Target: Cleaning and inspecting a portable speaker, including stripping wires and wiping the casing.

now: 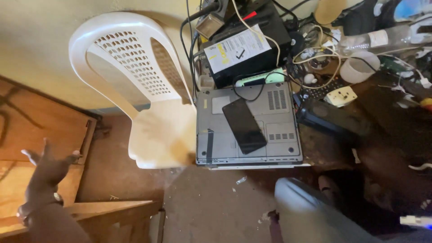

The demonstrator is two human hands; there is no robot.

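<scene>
My left hand is stretched out at the lower left with fingers spread, holding nothing, over a wooden board. A watch or band sits on its wrist. My right hand is out of view. A grey laptop lies upside down at the middle of the cluttered table, its near edge over the table's edge. A black phone lies screen-up on top of the laptop. A white plastic chair stands left of the laptop, touching it.
Behind the laptop a black box with a white label sits among tangled cables. A white cup, a clear bottle and a white socket lie at the right. Wooden frames stand at the lower left. A grey knee shows below.
</scene>
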